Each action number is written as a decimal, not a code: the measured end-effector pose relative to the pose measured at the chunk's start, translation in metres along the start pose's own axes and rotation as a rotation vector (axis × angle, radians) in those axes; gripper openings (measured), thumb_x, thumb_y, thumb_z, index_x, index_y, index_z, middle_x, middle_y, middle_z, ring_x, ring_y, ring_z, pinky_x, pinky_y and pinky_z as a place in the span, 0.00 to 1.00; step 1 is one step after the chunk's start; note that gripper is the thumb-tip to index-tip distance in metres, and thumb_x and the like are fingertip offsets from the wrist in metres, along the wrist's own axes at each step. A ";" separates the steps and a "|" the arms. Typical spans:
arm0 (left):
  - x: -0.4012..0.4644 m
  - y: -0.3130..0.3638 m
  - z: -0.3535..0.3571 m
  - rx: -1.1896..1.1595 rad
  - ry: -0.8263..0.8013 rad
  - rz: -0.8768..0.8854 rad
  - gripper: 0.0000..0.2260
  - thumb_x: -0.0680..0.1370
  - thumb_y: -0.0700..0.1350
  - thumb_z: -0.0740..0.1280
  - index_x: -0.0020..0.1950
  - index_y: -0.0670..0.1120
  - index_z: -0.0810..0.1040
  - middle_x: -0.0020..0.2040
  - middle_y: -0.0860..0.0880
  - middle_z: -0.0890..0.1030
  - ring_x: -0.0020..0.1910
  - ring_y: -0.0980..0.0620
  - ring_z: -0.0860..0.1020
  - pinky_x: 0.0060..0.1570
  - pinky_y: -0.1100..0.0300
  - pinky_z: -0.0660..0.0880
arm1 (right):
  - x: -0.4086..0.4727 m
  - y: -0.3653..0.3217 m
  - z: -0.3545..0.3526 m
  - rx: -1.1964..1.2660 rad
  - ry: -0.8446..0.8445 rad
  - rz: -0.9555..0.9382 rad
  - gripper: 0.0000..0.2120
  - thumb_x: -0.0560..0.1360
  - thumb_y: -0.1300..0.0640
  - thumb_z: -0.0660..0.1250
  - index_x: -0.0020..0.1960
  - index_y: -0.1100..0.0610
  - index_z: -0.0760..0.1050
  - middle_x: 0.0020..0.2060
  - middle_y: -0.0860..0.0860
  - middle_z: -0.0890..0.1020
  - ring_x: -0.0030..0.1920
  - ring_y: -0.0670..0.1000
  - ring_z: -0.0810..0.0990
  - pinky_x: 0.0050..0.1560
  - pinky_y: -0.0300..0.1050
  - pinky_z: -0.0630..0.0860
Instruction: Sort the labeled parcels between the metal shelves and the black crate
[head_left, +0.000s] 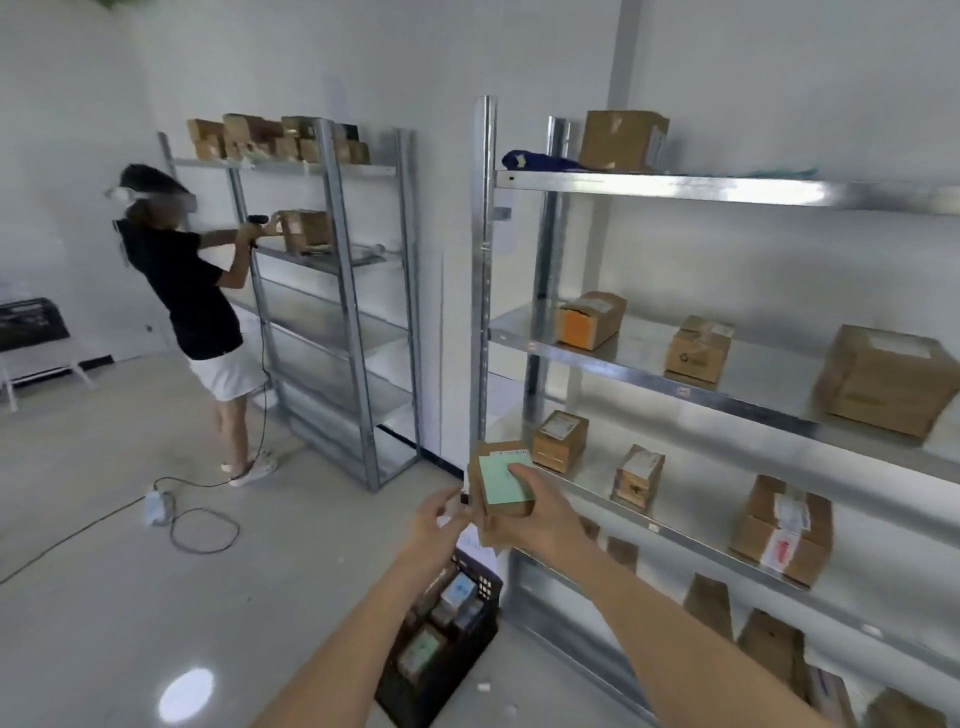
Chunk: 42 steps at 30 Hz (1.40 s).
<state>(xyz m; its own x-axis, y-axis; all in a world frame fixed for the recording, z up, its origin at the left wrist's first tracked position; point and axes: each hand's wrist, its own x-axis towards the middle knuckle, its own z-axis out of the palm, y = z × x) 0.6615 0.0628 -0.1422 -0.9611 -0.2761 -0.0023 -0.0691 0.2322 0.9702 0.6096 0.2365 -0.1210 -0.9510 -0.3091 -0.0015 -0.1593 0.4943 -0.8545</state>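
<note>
While a second person in a dark top and white shorts stands at the far shelf unit in the upper left of the frame, the big metal shelves fill the whole right side, their levels carrying scattered cardboard boxes, among them a large box at the right edge and a box with an orange end on the middle level. At the bottom centre, on the floor just beside the shelf post, sits the black crate with several small labelled parcels inside. Above the crate, in the lower middle of the frame, a small brown parcel with a pale green label on top is held in the air in front of the shelf's left post. The right hand grips it from the right, fingers wrapped around its underside and the thumb pressed on the label. The left hand is just beside the parcel's left edge, fingers loosely curled and apart; whether they touch the parcel cannot be told. A cable coils on the floor at lower left.
</note>
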 end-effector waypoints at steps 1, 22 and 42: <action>0.007 -0.009 -0.027 0.042 0.007 0.001 0.18 0.79 0.42 0.68 0.69 0.49 0.73 0.63 0.54 0.73 0.61 0.56 0.71 0.49 0.75 0.69 | 0.010 -0.012 0.021 -0.012 -0.015 -0.008 0.44 0.64 0.46 0.82 0.76 0.46 0.67 0.67 0.45 0.73 0.63 0.46 0.76 0.65 0.47 0.76; 0.271 -0.162 -0.242 0.590 -0.120 -0.014 0.25 0.79 0.57 0.66 0.75 0.56 0.67 0.75 0.56 0.68 0.73 0.54 0.66 0.73 0.55 0.61 | 0.299 -0.017 0.245 -0.034 -0.023 0.148 0.47 0.64 0.43 0.78 0.79 0.43 0.61 0.71 0.45 0.71 0.65 0.50 0.76 0.60 0.48 0.77; 0.564 -0.451 -0.060 0.791 -0.796 -0.079 0.26 0.81 0.55 0.63 0.78 0.56 0.64 0.78 0.54 0.62 0.76 0.54 0.61 0.73 0.56 0.63 | 0.464 0.317 0.373 -0.022 0.181 0.826 0.43 0.69 0.40 0.75 0.78 0.39 0.58 0.73 0.45 0.64 0.65 0.51 0.75 0.58 0.48 0.76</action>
<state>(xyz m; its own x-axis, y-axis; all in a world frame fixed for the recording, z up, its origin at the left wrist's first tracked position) 0.1667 -0.2536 -0.5667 -0.8241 0.2921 -0.4853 -0.0153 0.8449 0.5347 0.2162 -0.0530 -0.5864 -0.7918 0.2924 -0.5362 0.6021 0.5208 -0.6052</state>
